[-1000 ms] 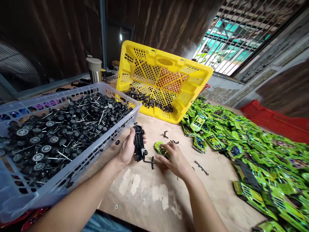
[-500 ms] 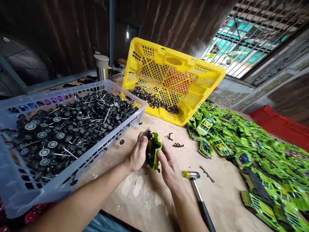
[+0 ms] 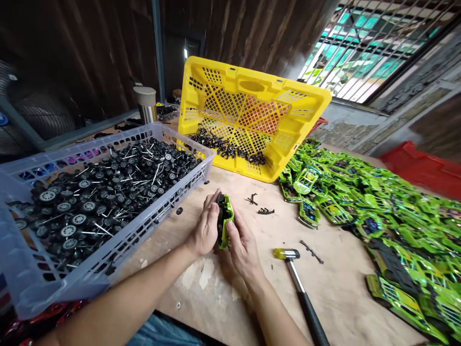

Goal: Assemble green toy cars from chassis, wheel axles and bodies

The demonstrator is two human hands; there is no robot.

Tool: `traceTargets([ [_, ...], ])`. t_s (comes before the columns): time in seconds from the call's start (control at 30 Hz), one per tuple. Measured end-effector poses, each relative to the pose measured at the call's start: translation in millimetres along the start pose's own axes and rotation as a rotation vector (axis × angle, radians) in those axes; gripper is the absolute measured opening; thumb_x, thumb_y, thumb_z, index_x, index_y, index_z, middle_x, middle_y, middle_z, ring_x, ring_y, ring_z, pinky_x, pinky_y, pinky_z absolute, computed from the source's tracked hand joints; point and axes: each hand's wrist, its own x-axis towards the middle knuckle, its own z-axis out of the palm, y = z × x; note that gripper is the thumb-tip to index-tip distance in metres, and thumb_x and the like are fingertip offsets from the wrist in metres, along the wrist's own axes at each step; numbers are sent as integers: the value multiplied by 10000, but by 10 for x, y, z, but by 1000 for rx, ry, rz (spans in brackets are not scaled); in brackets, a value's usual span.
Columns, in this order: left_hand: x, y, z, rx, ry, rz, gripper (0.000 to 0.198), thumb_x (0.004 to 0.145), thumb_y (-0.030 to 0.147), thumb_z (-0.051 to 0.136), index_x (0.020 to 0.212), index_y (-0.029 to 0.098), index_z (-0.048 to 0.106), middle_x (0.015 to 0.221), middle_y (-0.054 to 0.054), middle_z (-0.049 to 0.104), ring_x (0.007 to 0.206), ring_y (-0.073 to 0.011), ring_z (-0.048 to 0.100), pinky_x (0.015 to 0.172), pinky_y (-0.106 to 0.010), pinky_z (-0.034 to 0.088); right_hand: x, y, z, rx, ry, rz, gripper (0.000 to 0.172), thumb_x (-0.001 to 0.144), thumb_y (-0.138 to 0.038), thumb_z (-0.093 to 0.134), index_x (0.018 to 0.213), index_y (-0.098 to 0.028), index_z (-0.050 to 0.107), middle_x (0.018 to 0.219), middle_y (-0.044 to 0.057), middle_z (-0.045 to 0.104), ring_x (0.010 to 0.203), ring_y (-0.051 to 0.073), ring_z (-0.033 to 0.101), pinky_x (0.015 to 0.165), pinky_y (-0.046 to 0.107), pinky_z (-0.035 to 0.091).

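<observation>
Between the left hand (image 3: 202, 231) and right hand (image 3: 248, 250), curled fingers hold a green toy-car shell (image 3: 229, 209) against a black chassis (image 3: 221, 226). Bare plywood (image 3: 216, 310) separates them from the crate (image 3: 29, 290), left, and hammer (image 3: 296, 278), right.

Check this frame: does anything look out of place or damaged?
A few wheels poke out through the side holes of the pale plastic crate, unlike the rest inside. The yellow crate sits tilted, perhaps deliberately, and the wooden tabletop has pale patches, as if worn.
</observation>
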Motion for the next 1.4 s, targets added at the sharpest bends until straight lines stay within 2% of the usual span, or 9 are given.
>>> traceTargets([
  [0.2,23,113,88,-6,32,-40,631,976,568,276,1370,134,512,1487,-116,467,1414,-205,385,1184,-315,309,-28,25,-60,82,104,12,453,992,-385,436,1431,-278,469,1446,52,513,1364,217,444,1168,427,336],
  [0.37,135,247,331,24,39,51,581,971,557,308,1282,155,591,1392,-110,570,1350,-223,475,1156,-330,361,-10,15,-192,51,211,-49,473,995,-391,417,1451,-269,441,1478,56,478,1408,226,383,1176,449,320],
  [0.53,248,236,644,46,9,99,618,974,569,282,1305,142,580,1433,-129,526,1389,-222,422,1189,-341,297,37,50,-358,7,310,-76,471,998,-383,400,1454,-269,436,1474,61,480,1373,220,430,1165,451,337],
  [0.67,312,181,773,53,-34,140,626,977,573,266,1339,154,558,1466,-123,492,1420,-219,374,1212,-364,242,64,84,-443,13,353,-51,477,996,-388,403,1454,-260,437,1489,67,461,1392,219,402,1172,459,323],
  [0.8,334,133,777,42,-38,149,625,975,577,271,1338,158,560,1470,-120,488,1418,-214,378,1212,-357,246,75,105,-447,49,356,-39,472,992,-381,416,1449,-266,444,1487,69,463,1378,217,418,1166,455,335],
  [1.0,301,111,730,-19,-24,92,597,979,558,285,1334,166,564,1438,-116,526,1400,-216,409,1189,-349,304,76,117,-422,68,342,-38,464,996,-382,410,1449,-288,440,1459,56,496,1344,209,450,1175,479,305],
  [1.4,238,105,735,-25,-58,94,598,984,545,281,1347,155,554,1466,-130,492,1417,-212,381,1212,-383,240,60,113,-410,-41,344,-77,458,1002,-380,373,1437,-264,454,1457,70,475,1356,199,424,1151,426,344],
])
